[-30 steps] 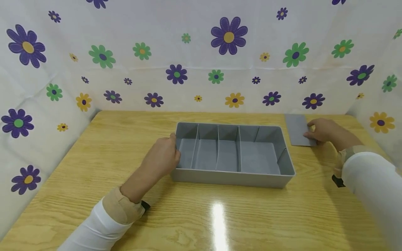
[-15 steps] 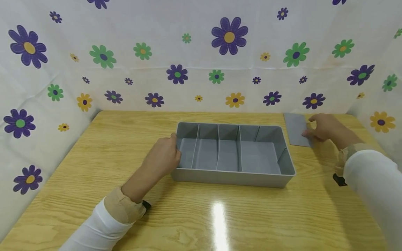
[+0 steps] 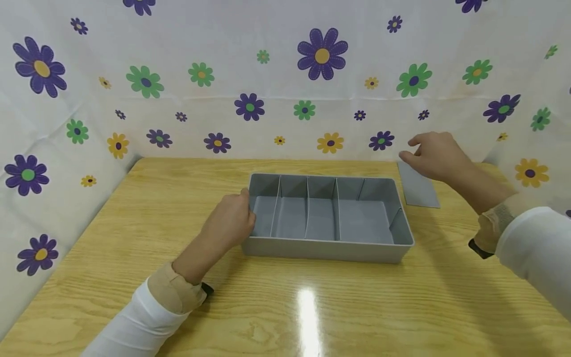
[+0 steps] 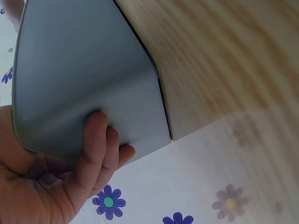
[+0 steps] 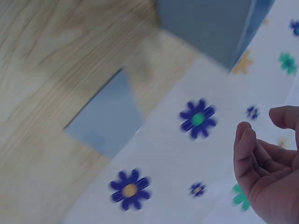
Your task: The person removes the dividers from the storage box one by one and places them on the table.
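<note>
A grey divided organizer box [image 3: 327,250] stands on the wooden table, with thin upright dividers [image 3: 337,210] across its inside. My left hand [image 3: 228,219] grips the box's left wall at the rim. In the left wrist view its fingers [image 4: 96,140] lie against the outer side. Raised above the table's far right, my right hand [image 3: 436,154] holds nothing, its fingers loosely bent with thumb and fingertips apart. Below it, a flat grey panel [image 3: 419,191] lies on the table to the right of the box. The hand hides part of it in the head view.
The wooden table [image 3: 187,178] ends at the back against a white cloth [image 3: 285,69] printed with flowers. More of this cloth hangs at both sides. A bright light reflection lies on the table in front of the box.
My right hand has let go of the grey panel and risen up and leftward from it. The panel stays flat on the table. The left hand keeps its grip on the box.
</note>
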